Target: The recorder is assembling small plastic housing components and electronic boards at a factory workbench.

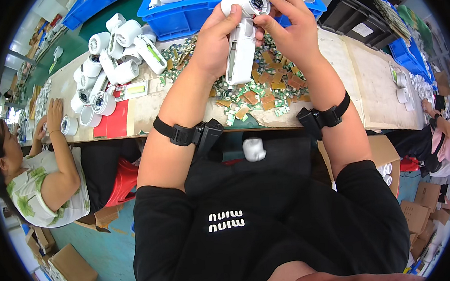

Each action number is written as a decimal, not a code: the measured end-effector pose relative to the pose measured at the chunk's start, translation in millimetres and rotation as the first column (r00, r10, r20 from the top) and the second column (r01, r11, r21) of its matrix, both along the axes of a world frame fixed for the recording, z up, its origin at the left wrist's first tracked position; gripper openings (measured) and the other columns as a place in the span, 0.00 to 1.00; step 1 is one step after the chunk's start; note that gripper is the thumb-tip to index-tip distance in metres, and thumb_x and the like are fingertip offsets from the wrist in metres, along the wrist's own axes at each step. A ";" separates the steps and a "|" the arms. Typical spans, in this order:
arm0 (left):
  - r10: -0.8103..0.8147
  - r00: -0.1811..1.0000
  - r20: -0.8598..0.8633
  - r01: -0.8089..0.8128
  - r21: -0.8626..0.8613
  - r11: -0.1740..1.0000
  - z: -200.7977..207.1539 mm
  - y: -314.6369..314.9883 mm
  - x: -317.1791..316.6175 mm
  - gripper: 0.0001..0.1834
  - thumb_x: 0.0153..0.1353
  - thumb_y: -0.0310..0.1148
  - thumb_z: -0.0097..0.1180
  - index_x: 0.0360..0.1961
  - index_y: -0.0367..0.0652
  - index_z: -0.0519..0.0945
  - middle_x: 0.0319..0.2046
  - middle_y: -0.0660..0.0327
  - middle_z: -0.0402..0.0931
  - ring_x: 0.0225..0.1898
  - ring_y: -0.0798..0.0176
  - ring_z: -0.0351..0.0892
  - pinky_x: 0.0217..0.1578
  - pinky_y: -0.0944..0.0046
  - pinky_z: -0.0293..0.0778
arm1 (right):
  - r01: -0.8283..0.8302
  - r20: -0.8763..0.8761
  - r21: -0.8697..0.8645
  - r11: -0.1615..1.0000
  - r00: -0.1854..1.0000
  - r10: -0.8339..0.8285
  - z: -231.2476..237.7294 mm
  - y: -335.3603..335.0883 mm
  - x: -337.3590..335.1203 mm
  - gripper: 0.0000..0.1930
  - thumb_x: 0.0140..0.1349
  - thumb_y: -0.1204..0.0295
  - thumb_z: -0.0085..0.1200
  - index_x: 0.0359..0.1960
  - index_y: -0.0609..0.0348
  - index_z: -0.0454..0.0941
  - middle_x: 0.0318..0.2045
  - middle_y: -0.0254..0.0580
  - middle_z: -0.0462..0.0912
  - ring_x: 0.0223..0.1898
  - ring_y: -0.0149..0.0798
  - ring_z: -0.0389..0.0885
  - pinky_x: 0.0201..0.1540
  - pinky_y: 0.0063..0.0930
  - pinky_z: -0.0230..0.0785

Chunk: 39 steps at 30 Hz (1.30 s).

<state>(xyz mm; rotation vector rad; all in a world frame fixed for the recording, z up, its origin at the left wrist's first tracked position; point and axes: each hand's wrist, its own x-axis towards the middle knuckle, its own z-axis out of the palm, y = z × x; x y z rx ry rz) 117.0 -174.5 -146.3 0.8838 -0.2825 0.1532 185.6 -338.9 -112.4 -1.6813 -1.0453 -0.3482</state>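
Note:
A white handheld fan [240, 56] is held up over the workbench, its round head at the top and its handle pointing down. The head's open end faces right and shows a dark part with small components inside. My left hand [212, 47] is closed around the neck and handle, thumb on the head. My right hand [298, 32] pinches at the rim of the open end; whether a small part sits between its fingertips is hidden. Beneath the fan lies a spread of small green and brown circuit boards [268, 90]. A pile of white fan bodies [111, 65] lies to the left.
A blue bin [170, 24] of fan parts stands behind my hands. To the right are a black crate [356, 24] and a cardboard box [386, 150]. A white piece [254, 149] rests below the bench edge. Co-workers sit at left [48, 175] and far right [441, 144].

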 end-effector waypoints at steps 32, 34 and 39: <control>0.118 0.993 -0.004 -0.116 0.172 0.978 -7.4 31.2 -222.5 0.29 0.71 0.30 0.59 0.66 0.39 0.58 0.40 0.50 0.80 0.34 0.56 0.87 0.33 0.56 0.89 | -0.395 0.200 -0.100 0.913 0.891 0.407 -4.5 34.8 -171.8 0.33 0.57 0.70 0.68 0.65 0.64 0.74 0.51 0.43 0.79 0.44 0.35 0.78 0.48 0.29 0.71; 0.171 0.985 -0.023 -0.165 0.168 0.972 -11.5 38.3 -248.7 0.26 0.71 0.30 0.58 0.65 0.39 0.62 0.42 0.51 0.80 0.34 0.58 0.87 0.32 0.57 0.88 | -0.179 0.335 -0.357 0.917 0.891 0.305 12.9 44.5 -186.6 0.32 0.57 0.69 0.69 0.65 0.63 0.75 0.52 0.42 0.78 0.46 0.37 0.79 0.49 0.29 0.72; 0.382 0.923 -0.036 -0.384 -0.110 0.917 -37.3 55.8 -318.5 0.24 0.71 0.30 0.56 0.65 0.40 0.67 0.46 0.55 0.78 0.37 0.59 0.85 0.30 0.59 0.87 | -0.125 0.436 -0.389 0.913 0.848 0.302 -24.7 38.9 -121.7 0.21 0.70 0.69 0.60 0.62 0.64 0.78 0.53 0.45 0.82 0.48 0.34 0.81 0.54 0.29 0.73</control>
